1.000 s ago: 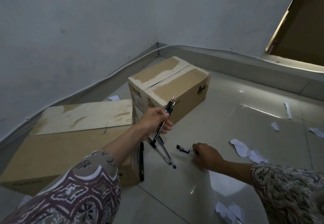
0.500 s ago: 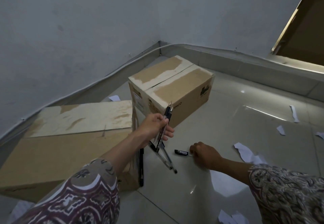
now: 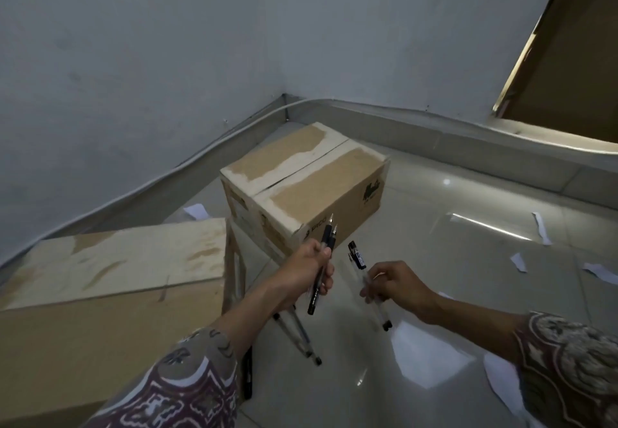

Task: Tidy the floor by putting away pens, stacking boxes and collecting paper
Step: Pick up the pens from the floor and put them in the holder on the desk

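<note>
My left hand [image 3: 306, 275] grips a pair of black pens [image 3: 322, 267], tips pointing up, above the floor. My right hand [image 3: 396, 282] pinches a clear pen with a black cap [image 3: 361, 268], lifted off the tiles. More pens [image 3: 301, 337] lie on the floor under my left hand, and a black pen [image 3: 247, 374] lies beside the big box. A small cardboard box [image 3: 307, 186] stands in the corner. A large flat cardboard box [image 3: 110, 293] lies at the left. Torn white paper [image 3: 428, 354] is scattered on the tiles.
Grey walls meet in a corner behind the small box. More paper scraps [image 3: 540, 227] lie at the right and one piece [image 3: 197, 210] behind the boxes. A brown door [image 3: 568, 59] stands at the upper right. Glossy tiles stretch to the right.
My right hand has picked the capped pen up from the floor and raised it. My left hand has kept hold of its pens. The camera has moved closer.
</note>
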Tool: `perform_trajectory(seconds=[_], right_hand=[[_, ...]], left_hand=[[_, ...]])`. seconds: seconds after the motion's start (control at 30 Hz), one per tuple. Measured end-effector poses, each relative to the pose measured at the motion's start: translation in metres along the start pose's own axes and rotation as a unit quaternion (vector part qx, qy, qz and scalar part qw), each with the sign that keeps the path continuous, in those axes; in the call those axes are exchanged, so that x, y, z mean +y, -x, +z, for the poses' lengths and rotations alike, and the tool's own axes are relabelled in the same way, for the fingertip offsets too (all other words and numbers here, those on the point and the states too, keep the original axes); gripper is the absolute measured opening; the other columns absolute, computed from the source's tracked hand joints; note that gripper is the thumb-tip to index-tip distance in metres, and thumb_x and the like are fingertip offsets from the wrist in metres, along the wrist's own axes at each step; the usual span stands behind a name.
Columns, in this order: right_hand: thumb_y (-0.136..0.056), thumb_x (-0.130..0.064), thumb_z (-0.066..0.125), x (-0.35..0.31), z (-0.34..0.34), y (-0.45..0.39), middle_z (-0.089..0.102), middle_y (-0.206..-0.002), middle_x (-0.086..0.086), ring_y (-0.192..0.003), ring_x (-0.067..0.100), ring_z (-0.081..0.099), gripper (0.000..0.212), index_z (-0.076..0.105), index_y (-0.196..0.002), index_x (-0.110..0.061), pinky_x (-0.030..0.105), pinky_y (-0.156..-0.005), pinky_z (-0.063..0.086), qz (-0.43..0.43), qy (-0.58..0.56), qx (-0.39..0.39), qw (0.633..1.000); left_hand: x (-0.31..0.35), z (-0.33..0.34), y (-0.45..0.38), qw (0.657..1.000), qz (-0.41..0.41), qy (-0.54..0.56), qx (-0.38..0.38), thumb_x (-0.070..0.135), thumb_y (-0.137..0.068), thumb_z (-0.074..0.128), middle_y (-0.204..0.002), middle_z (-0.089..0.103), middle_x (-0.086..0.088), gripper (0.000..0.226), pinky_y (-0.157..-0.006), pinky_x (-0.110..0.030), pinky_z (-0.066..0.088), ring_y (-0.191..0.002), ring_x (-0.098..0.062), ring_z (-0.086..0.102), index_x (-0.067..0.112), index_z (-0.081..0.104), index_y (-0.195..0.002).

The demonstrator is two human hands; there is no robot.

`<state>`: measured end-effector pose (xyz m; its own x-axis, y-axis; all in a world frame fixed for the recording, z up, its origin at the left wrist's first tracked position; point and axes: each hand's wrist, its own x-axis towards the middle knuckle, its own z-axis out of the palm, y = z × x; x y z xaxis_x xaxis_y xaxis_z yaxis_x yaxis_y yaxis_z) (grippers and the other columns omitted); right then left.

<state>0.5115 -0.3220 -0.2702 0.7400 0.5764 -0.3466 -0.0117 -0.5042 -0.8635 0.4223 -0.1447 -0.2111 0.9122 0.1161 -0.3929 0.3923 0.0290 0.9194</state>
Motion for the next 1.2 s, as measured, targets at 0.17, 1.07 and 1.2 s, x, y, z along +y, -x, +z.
perform_trajectory(seconds=[0.17,1.07,1.2], right_hand=[[-0.081,0.007,0.058,-0.025,-0.016,-0.002,0.073,-0.081,0.013,-0.067,0.017,0.069,0.012,0.066,-0.087,0.001,0.023,-0.063,0.054,-0.013,-0.101,0.049,0.994],[-0.077,-0.003,0.07,-0.353,-0.23,0.17,0.072,-0.083,0.003,-0.076,0.014,0.061,0.013,0.075,-0.079,-0.015,0.022,-0.065,0.045,-0.004,-0.262,0.208,0.942],[-0.076,0.0,0.07,-0.416,-0.281,0.24,0.064,-0.069,0.007,-0.057,0.013,0.051,0.003,0.073,-0.077,-0.001,0.021,-0.054,0.045,-0.015,-0.242,0.219,0.945]], left_hand=[[0.013,0.015,-0.023,1.0,0.022,0.011,-0.016,0.014,-0.1,0.034,-0.064,0.048,-0.002,0.021,-0.047,-0.021,0.041,-0.048,-0.011,0.046,0.012,0.046,-0.083],[0.412,0.087,0.088,0.994,0.086,-0.046,0.039,0.006,-0.088,0.058,-0.084,0.07,0.0,0.012,-0.06,-0.008,0.048,-0.072,-0.004,0.065,0.004,0.066,-0.096],[0.499,0.119,0.13,0.994,0.083,-0.057,0.036,0.015,-0.084,0.064,-0.116,0.066,-0.009,0.038,-0.089,-0.027,0.049,-0.105,-0.019,0.062,0.0,0.059,-0.119]])
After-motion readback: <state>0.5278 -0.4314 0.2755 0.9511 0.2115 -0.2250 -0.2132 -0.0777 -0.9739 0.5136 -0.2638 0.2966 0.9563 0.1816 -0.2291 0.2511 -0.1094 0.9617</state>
